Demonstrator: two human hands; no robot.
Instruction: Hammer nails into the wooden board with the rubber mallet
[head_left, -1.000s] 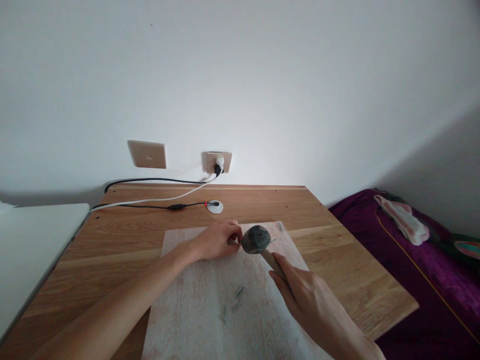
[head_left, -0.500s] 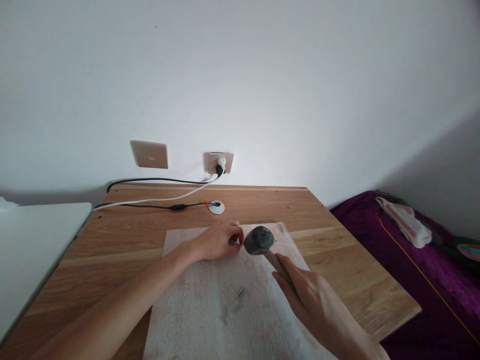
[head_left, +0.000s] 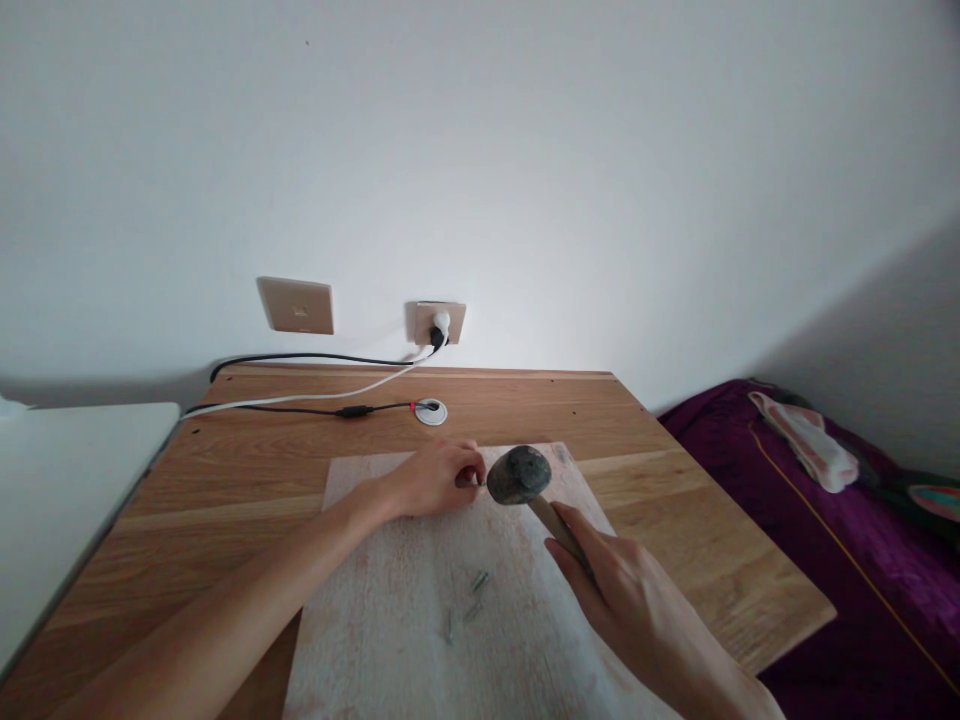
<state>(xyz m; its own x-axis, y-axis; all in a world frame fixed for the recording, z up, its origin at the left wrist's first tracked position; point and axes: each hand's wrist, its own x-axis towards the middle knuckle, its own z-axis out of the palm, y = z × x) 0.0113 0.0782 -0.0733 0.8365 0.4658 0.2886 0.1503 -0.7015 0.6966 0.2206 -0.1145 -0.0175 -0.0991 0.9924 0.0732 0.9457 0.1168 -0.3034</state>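
Observation:
A pale, whitewashed board (head_left: 390, 620) lies on the wooden desk (head_left: 225, 480). My left hand (head_left: 435, 478) rests on the board's far part, its fingertips pinched together on something too small to make out, right beside the hammer's head. My right hand (head_left: 622, 600) is wrapped round the wooden handle of a hammer (head_left: 525, 485), whose dark round head hovers just right of the left fingertips. A few loose nails (head_left: 469, 600) lie on the board nearer to me.
Black and white cables (head_left: 300, 395) run across the desk's back to a wall socket (head_left: 437, 322). A white cable grommet (head_left: 431, 411) sits behind the board. A white surface (head_left: 67, 480) adjoins on the left, a purple-covered bed (head_left: 825, 520) on the right.
The hammer's head has shifted slightly, a little up and back, staying beside the left fingertips. The left hand has kept its place.

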